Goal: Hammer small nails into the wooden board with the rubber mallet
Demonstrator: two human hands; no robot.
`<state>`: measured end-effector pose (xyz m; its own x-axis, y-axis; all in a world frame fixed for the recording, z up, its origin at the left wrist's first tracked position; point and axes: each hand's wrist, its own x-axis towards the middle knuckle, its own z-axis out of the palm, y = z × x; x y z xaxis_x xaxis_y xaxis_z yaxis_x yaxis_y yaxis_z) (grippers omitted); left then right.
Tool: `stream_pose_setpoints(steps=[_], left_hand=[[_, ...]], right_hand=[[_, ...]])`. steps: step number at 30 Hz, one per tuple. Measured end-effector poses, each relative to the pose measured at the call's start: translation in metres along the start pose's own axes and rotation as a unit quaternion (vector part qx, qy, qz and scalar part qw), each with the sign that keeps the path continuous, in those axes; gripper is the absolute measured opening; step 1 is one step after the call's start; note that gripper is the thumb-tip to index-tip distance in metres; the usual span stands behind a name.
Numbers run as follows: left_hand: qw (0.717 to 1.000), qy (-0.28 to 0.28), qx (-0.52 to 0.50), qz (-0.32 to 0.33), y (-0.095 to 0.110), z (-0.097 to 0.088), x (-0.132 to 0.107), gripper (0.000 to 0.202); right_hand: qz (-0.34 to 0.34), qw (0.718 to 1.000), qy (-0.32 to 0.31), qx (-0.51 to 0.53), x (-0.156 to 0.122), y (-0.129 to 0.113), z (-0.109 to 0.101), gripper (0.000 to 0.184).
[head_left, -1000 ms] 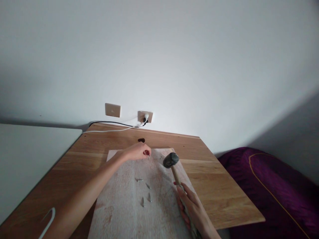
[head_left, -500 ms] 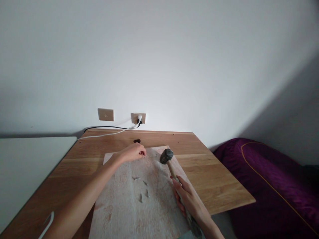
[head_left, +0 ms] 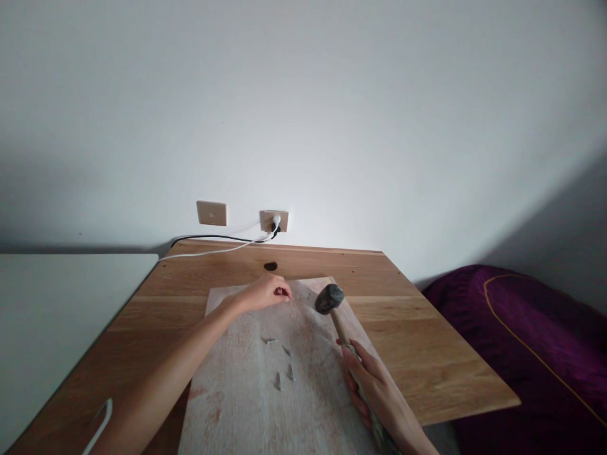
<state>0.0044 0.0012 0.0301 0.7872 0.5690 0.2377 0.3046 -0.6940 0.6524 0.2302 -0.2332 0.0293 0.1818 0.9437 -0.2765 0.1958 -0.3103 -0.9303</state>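
My right hand (head_left: 367, 385) is wrapped around the wooden handle of a rubber mallet (head_left: 329, 299). The mallet's dark head is over the right side of a pale, worn board (head_left: 246, 404). My left hand (head_left: 270, 292) is closed in a pinch near the board's far edge, left of the mallet head. What its fingertips hold is too small to make out. Between my arms, several small silver screws or nails are on the board, among them one farther off (head_left: 269, 341) and one nearer (head_left: 278, 381). I cannot tell whether they stand or lie.
The board lies on a wooden table (head_left: 403, 328) against a white wall. A round cable hole (head_left: 270, 266) is near its back edge. Cables run left from a wall socket (head_left: 281, 221). A white panel (head_left: 71, 316) borders the left; purple fabric (head_left: 474, 316) is at the right.
The whole view has shifted, so the scene sits slightly farther right. My left hand stays pinched at the board's far edge, and my right hand still holds the mallet.
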Motion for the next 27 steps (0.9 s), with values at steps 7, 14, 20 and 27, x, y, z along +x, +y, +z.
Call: stream_pose_setpoints(steps=[7, 14, 20, 27], left_hand=[[0.997, 0.069, -0.034, -0.019, -0.002, 0.016, -0.008, 0.011], [0.992, 0.088, -0.077, -0.051, -0.005, 0.02, -0.008, 0.031], [0.995, 0.072, -0.051, -0.046, -0.001, 0.018, -0.011, 0.034], [0.994, 0.091, -0.047, -0.037, -0.001, 0.018, -0.01, 0.046]], right_hand=[[-0.004, 1.0, -0.004, -0.002, -0.001, -0.002, 0.0, 0.068], [-0.012, 1.0, -0.01, 0.012, -0.005, -0.029, 0.01, 0.071], [-0.041, 0.997, -0.06, -0.008, 0.009, -0.041, 0.038, 0.053], [-0.019, 0.998, -0.052, -0.006, 0.007, -0.033, 0.043, 0.06]])
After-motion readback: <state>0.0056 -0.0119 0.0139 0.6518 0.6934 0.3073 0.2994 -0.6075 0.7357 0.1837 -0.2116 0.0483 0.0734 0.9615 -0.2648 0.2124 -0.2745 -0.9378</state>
